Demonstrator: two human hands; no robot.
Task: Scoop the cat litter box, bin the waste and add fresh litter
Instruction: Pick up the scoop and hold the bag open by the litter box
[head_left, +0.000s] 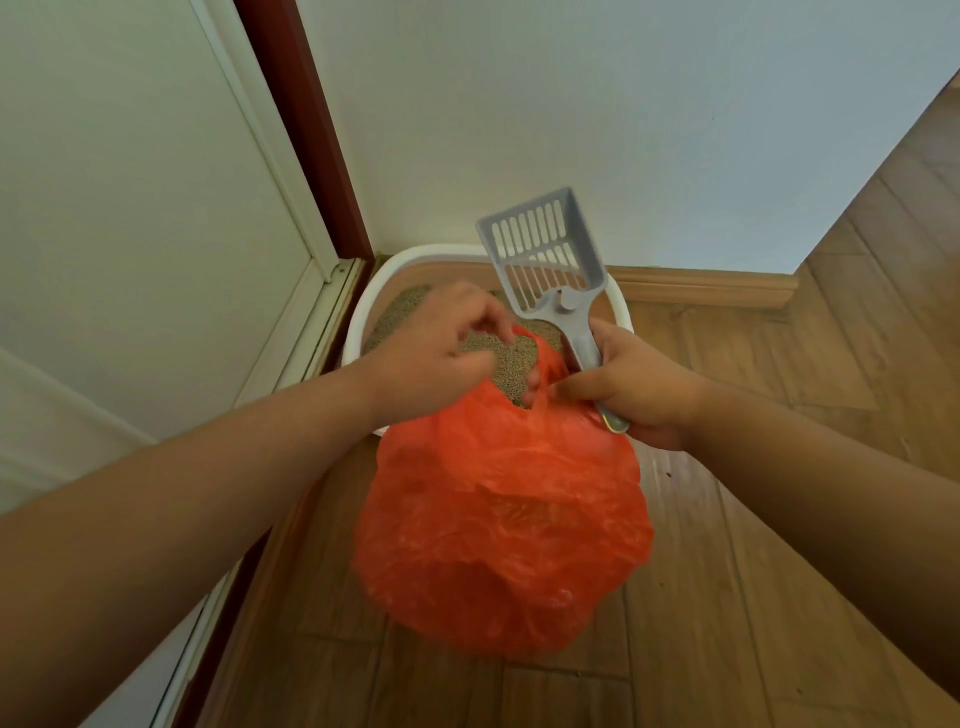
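The litter box (363, 312) sits in the corner against the wall, its litter looking level. In front of it hangs the orange plastic bag (504, 519), bulging, so the scooping seems largely done. The left hand (431, 353) pinches one bag handle; the right hand (634, 389) curls round the grey slotted scoop (545, 254), which looks empty, and the other handle. Binning and fresh litter remain, by my judgement.

Orange bag (504, 519) probably blocks near access to litter box (363, 312).
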